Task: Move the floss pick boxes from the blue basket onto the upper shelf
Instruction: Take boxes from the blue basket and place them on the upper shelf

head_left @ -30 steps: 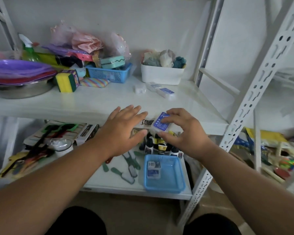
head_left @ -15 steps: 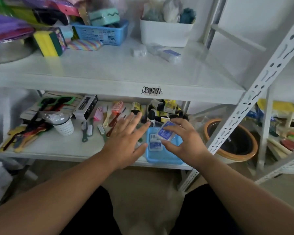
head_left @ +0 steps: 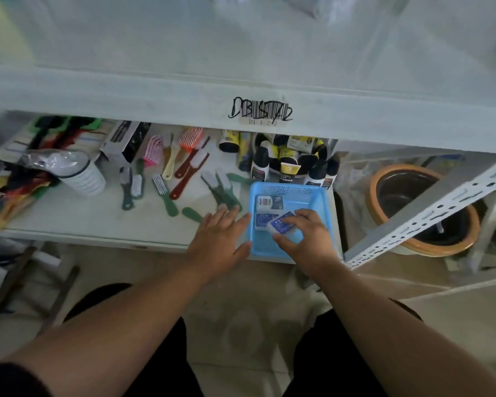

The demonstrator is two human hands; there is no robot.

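Pick step in hand, judging from the layout: right hand [head_left: 307,239], lower centre-right of frame, pinches one floss pick box [head_left: 281,224] between thumb and fingers, tilted, right over the blue basket [head_left: 321,202] at the front right of the lower shelf [head_left: 98,222]. Can't tell if the box is clear of the basket floor or touching the box under it. Left hand [head_left: 219,239] is flat, fingers straight and spread, holding nothing, at the basket's left rim; whether it presses on the rim isn't clear. Two more floss pick boxes [head_left: 268,203] lie flat in the basket's left half, one behind the other. Next move calls for a lift up and over the front lip of the upper shelf [head_left: 155,93], which runs across the upper part of the frame; keep the pinch firm, the box looks small and smooth. At least two further trips left. Writing: a black scrawl over a barcode sticker [head_left: 260,112] at centre of the shelf lip, roughly "DBUSTAL", with a small code below too blurred to read. Box labels are blue and white, text illegible. Bottles [head_left: 289,164] behind the basket carry yellow-black labels, unreadable.
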